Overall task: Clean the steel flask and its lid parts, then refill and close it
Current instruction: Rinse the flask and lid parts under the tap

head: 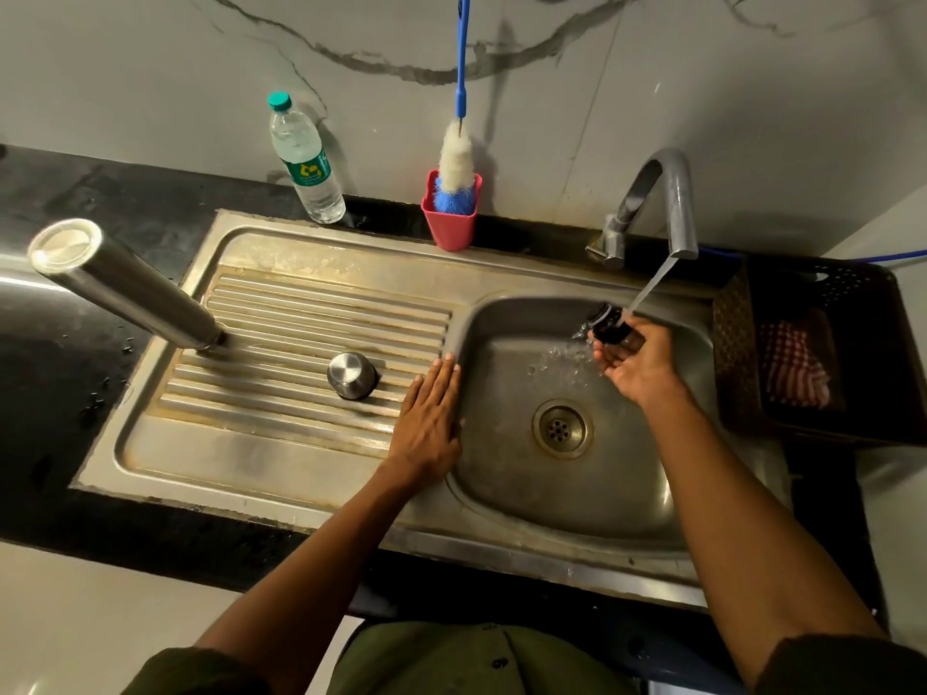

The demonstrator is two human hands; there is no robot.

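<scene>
Steel everywhere below me: the sink (pixel 281 443) fills the middle of my view, set into a black surface (pixel 45 393). Nearest, my left hand (pixel 426 423) lies flat with fingers straight on the ridge between drainboard and basin, holding nothing. Just beyond it at 11 o'clock, a small steel cap (pixel 352 375) sits dome-up on the ribbed drainboard, apart from my fingertips. To the right, over the basin at about 2 o'clock from the drain (pixel 562 428), my right hand (pixel 634 366) has its fingers curled under a black lid part (pixel 609 323), holding it in the stream of water (pixel 652 283) that runs from the tap (pixel 657 203). Far left, at 9 o'clock, the steel flask (pixel 125 283) stands mouth-down on the drainboard's corner, its flat base toward me. At the right edge a dark basket (pixel 732 353) holds a red checked cloth (pixel 792 368). Farthest, against the marble wall at 12 o'clock, a red cup (pixel 451 228) holds a blue-handled bottle brush (pixel 456 158), and left of it stands a plastic water bottle (pixel 303 163) with a green cap.
</scene>
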